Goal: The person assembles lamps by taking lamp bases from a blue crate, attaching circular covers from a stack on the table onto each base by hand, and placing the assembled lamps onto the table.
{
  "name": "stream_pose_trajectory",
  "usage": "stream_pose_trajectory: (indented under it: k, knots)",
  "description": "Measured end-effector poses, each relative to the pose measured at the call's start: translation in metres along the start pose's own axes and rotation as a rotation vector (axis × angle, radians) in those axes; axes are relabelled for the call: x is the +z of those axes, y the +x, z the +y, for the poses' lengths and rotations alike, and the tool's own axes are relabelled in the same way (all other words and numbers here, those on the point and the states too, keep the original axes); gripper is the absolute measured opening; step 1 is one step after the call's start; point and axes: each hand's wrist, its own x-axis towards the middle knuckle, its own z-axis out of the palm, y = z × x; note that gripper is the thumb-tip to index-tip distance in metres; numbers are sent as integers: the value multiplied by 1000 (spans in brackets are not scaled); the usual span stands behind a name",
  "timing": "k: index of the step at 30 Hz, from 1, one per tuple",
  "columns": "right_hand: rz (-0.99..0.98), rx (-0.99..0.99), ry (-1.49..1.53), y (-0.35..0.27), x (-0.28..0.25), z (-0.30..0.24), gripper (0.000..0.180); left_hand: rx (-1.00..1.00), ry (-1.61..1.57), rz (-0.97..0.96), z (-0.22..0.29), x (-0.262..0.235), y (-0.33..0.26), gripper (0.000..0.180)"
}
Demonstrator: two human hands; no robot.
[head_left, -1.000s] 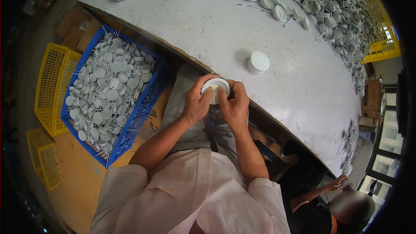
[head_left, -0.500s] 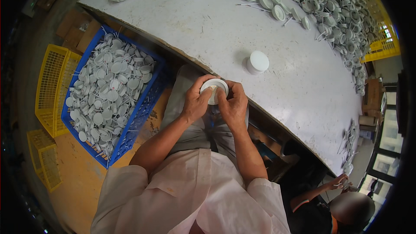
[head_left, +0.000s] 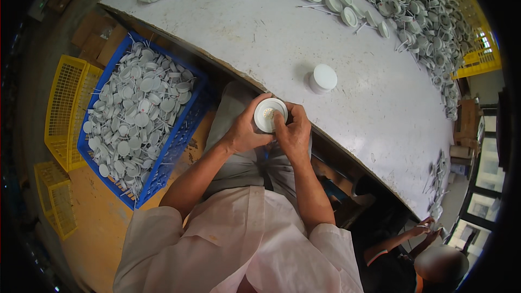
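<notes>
Just in front of my lap, near the table edge, I hold a white round lamp housing (head_left: 262, 122) with its open face up. Small pale yellow dots show in its middle. My left hand (head_left: 245, 132) wraps round its left side, with the thumb low beside the rim. My right hand (head_left: 294, 133) grips the right side, and its thumb reaches over the rim into the hollow. On the white table (head_left: 363, 119), beyond my right hand, stands a short white cylinder (head_left: 324, 77) with a flat round top.
At my left, a blue crate (head_left: 161, 182) is heaped with white round parts with stems or leads. Yellow crates (head_left: 65, 106) stand beyond it. Many similar housings (head_left: 401, 11) lie piled at the table's far right. A co-worker (head_left: 396, 266) handles parts at lower right.
My left thumb has come out of the housing's hollow down to its side. The housing has tilted slightly, showing more of its inside. The right thumb stays inside.
</notes>
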Motion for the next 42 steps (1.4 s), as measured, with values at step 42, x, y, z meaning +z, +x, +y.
stream_pose_trajectory:
  k: [42]
  knots:
    - [-85,-372,-782,102,-57,81,25,61,96,268,1,-6,-53,82]
